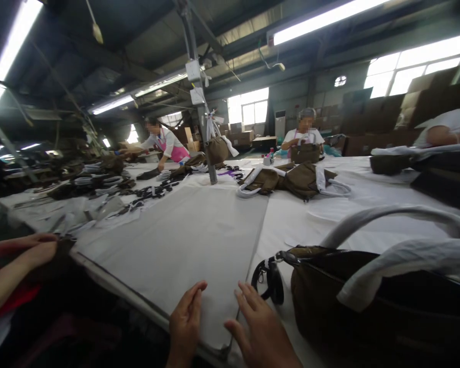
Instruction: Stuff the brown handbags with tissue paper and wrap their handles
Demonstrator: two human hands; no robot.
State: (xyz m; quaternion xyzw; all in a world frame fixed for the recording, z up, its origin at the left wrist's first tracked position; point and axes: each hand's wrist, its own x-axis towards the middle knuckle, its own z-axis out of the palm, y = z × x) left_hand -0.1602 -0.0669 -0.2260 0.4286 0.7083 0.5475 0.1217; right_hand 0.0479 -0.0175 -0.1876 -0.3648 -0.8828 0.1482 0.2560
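Note:
Over the near edge of the white-covered table, my left hand (186,319) is held with its fingers stretched out and nothing in them. To its right, my right hand (258,324) is open, thumb apart from the fingers, and it holds nothing. Close beside my right hand lies a black strap (275,281), attached at the end of a dark brown handbag (318,291). The handbag stands at the right with its zipper open. White wrapping covers its handles (398,260). I cannot tell whether my right fingertips touch the strap.
A co-worker's hands (42,250) hold dark material at the left table edge. Brown bags (304,179) with wrapped handles lie farther back, near a metal post (199,102). Black straps (153,191) and clear plastic are spread at left. Other people work across the table (210,220).

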